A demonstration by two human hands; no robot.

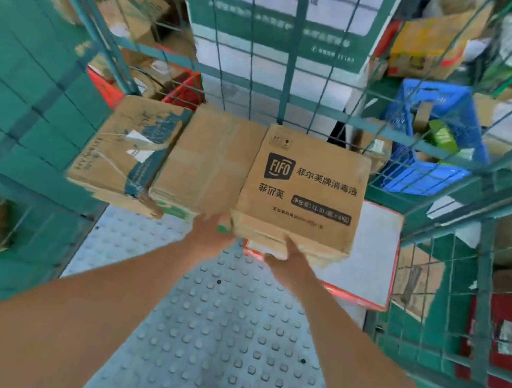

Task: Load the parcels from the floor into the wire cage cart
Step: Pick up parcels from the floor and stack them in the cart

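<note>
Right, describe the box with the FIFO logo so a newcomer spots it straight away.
Inside the green wire cage cart, three cartons line the back wall. The FIFO box is the rightmost, lying on a flat white red-edged parcel. It alone carries a dark logo and bold printed text.

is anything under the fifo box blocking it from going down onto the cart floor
Yes. The brown FIFO-printed cardboard box, with the left hand and right hand at its near edge, sits over a flat white parcel with a red border lying on the studded grey cart floor. It can only land on top of that parcel.
</note>
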